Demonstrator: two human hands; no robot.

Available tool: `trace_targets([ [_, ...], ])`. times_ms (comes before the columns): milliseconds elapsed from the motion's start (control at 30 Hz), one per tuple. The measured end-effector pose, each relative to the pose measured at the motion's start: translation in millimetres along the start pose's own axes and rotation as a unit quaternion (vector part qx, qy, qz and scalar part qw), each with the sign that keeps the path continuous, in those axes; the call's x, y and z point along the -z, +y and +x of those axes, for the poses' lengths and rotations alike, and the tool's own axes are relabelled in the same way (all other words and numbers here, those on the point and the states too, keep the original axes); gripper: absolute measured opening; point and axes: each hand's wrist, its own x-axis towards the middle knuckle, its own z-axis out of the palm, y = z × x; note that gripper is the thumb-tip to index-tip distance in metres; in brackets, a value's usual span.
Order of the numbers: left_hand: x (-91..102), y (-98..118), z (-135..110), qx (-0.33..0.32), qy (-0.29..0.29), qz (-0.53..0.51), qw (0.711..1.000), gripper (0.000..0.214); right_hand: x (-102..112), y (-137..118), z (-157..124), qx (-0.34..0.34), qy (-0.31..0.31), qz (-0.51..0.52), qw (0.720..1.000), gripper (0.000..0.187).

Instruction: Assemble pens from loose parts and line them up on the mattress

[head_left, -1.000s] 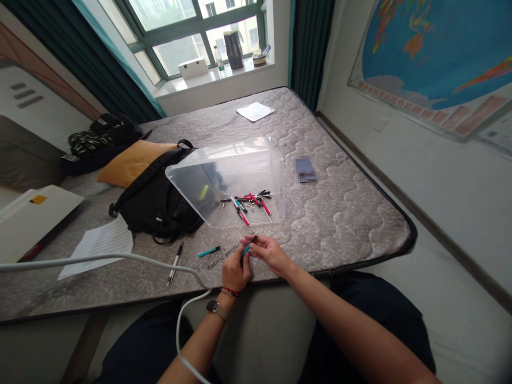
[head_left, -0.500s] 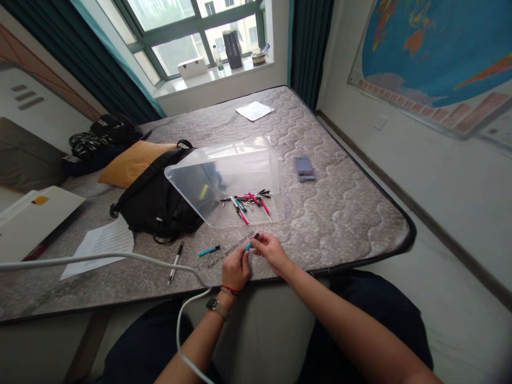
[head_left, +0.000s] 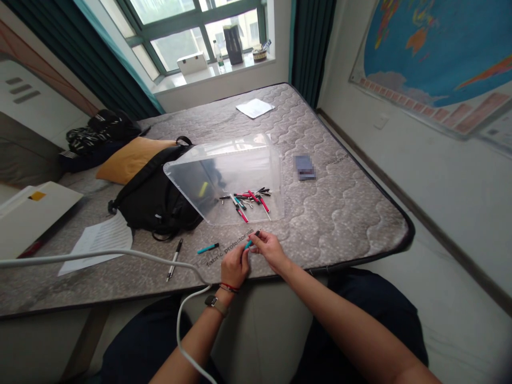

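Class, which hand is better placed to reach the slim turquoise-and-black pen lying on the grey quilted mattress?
Probably the left hand: it is nearer that pen; the right hand is farther off. Both hold another turquoise-and-black pen.

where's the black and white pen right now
In the head view, the black and white pen lies on the mattress left of the left hand, between the printed paper and a turquoise pen, with a pale cable crossing it.
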Motion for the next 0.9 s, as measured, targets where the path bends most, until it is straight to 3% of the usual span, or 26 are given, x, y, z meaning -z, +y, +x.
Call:
trace_targets([
  [133, 1.3, 2, 1, 0.015, 0.005, 0.003, 1.0, 0.022, 0, -4, 0, 0.023, -0.023, -0.079, 0.996, 0.042],
  [233, 1.8, 3, 1, 0.039, 0.013, 0.011, 0.999, 0.022, 6, -15, 1, 0.077, -0.047, -0.201, 0.975, 0.045],
  [333, 0.3, 1, -1, 0.057, 0.016, 0.016, 0.998, 0.023, 18, -28, 7, 0.144, -0.017, -0.321, 0.936, 0.039],
  [467, -3.4, -3, -4, 0.073, 0.019, 0.023, 0.997, 0.026, 40, -42, 21, 0.214, 0.101, -0.448, 0.863, 0.022],
  [567, -5.0, -4, -5, 0.075, 0.02, 0.021, 0.997, 0.027, 50, -46, 29, 0.244, 0.129, -0.509, 0.815, 0.024],
  [767, -3.1, -2, -3, 0.074, 0.018, 0.014, 0.997, 0.025, 35, -39, 27, 0.208, 0.05, -0.596, 0.774, 0.014],
  [900, -2.3, -1, -3, 0.067, 0.016, 0.011, 0.998, 0.025, 19, -30, 23, 0.17, -0.018, -0.656, 0.735, 0.018],
])
